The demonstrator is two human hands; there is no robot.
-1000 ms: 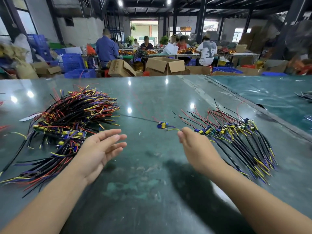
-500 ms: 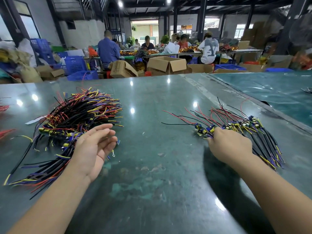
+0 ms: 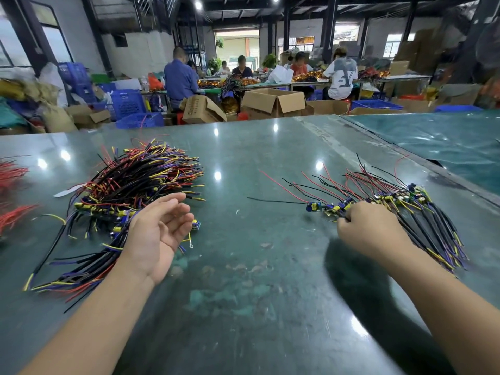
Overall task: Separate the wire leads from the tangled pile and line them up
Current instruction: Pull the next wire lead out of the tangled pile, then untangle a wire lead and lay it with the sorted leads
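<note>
On the left of the green worktop lies the tangled pile of red, black, yellow and purple wire leads. The left hand is just beside its right edge, palm turned up, fingers relaxed and holding nothing. Further right, well apart from the pile, the lined-up leads lie side by side. The right hand is curled on their near left end, gripping a few leads there.

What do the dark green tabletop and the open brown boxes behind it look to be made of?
Dark green tabletop: probably a glossy, hard or plastic-covered surface; it mirrors the ceiling lights and shows scuffed patches. Open brown boxes: matte corrugated cardboard, judging by the folded flaps.
</note>
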